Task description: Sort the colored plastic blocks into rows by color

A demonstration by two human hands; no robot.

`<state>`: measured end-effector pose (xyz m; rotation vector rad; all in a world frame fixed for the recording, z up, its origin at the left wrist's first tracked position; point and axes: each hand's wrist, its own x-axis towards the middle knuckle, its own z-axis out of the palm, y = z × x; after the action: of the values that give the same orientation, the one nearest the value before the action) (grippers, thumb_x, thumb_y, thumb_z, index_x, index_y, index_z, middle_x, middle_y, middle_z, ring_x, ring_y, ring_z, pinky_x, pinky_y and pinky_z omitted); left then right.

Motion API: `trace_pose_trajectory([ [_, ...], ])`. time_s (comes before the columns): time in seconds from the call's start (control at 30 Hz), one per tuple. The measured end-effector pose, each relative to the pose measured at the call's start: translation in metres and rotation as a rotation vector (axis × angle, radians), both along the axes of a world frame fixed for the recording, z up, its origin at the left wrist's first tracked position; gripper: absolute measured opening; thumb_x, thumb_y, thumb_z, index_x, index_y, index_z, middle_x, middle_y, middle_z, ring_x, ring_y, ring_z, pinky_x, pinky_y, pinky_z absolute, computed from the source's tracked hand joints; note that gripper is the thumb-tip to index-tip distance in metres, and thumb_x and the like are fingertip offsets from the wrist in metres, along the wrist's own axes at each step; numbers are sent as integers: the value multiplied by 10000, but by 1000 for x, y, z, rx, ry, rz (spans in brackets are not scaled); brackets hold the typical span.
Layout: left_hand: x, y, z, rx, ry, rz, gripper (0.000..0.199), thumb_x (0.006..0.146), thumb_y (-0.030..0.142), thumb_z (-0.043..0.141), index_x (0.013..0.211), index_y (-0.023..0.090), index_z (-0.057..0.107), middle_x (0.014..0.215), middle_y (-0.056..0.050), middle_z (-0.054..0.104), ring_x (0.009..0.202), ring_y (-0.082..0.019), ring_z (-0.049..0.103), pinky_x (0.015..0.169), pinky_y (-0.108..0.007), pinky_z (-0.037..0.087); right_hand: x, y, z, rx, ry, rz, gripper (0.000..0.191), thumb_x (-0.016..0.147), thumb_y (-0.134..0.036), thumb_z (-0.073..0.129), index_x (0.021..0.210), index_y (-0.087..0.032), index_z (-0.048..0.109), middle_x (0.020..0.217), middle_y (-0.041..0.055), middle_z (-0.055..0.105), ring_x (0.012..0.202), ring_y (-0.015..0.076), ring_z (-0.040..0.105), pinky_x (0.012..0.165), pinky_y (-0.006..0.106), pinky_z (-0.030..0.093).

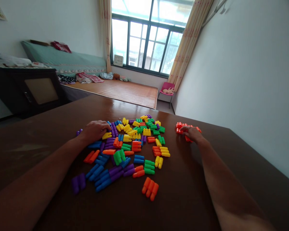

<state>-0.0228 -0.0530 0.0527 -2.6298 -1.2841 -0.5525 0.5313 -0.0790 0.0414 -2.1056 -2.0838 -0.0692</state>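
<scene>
Many plastic bullet-shaped blocks in purple, blue, green, yellow and orange lie in a loose heap on the brown table (183, 192). My left hand (96, 130) rests at the heap's left edge, fingers curled down beside a yellow block (107, 135) and purple ones (114, 130); what its fingertips hold, if anything, is hidden. To the right, apart from the heap, my right hand (191, 133) touches a small group of orange-red blocks (180, 125), its fingers bent over them. A separate orange block (150, 188) lies nearest to me, and a purple one (78, 183) sits at the near left.
Beyond the table stands a low bed (125, 91) with cloths on it. A dark cabinet (40, 89) is at the left, a pink chair (167, 88) by the window. A white wall rises on the right.
</scene>
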Motion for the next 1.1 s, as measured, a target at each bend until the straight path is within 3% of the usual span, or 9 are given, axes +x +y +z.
trace_pose_trajectory([
  [0.2,-1,1,-1,-18,-2,11,316,797,227,422,900,253,719,975,-11,715,922,-191,639,845,-295,465,18,-3,12,-3,133,-16,257,780,-321,630,1024,-272,694,992,34,732,881,205,658,792,297,474],
  [0.37,-3,2,-3,-12,12,20,321,802,229,416,902,261,719,996,-6,714,942,-195,640,862,-299,461,40,-13,25,-249,290,-30,373,669,-477,713,941,-222,706,942,49,726,839,207,663,730,273,492],
  [0.5,-3,2,-2,-15,22,13,331,809,232,403,907,256,718,997,-12,712,932,-200,644,861,-309,461,40,-17,24,-385,296,-22,451,599,-389,759,1012,-220,691,939,34,712,839,215,656,681,267,494],
  [0.57,-2,1,-1,-16,28,17,329,805,239,406,909,258,718,992,-11,711,926,-199,644,853,-306,461,35,-16,23,-335,270,-31,425,627,-356,736,1026,-218,686,914,28,708,817,210,653,686,271,490],
  [0.77,-1,1,0,-18,10,20,334,797,246,401,893,259,720,973,-12,711,915,-198,641,857,-306,460,8,-2,18,85,159,-137,342,713,-354,678,1012,-197,626,962,73,705,831,211,650,752,290,474],
  [0.93,-2,1,-1,-25,7,8,329,806,246,407,900,256,721,977,-22,709,917,-203,641,860,-315,460,-10,3,5,163,156,-112,297,753,-337,640,1012,-192,616,990,99,707,867,222,656,801,314,469],
  [1.1,-2,0,0,-45,-8,2,320,800,237,419,906,257,720,991,-17,708,932,-198,636,865,-303,455,-4,6,-3,209,196,-82,355,746,-372,653,1065,-219,624,1039,79,703,906,220,656,830,327,476],
])
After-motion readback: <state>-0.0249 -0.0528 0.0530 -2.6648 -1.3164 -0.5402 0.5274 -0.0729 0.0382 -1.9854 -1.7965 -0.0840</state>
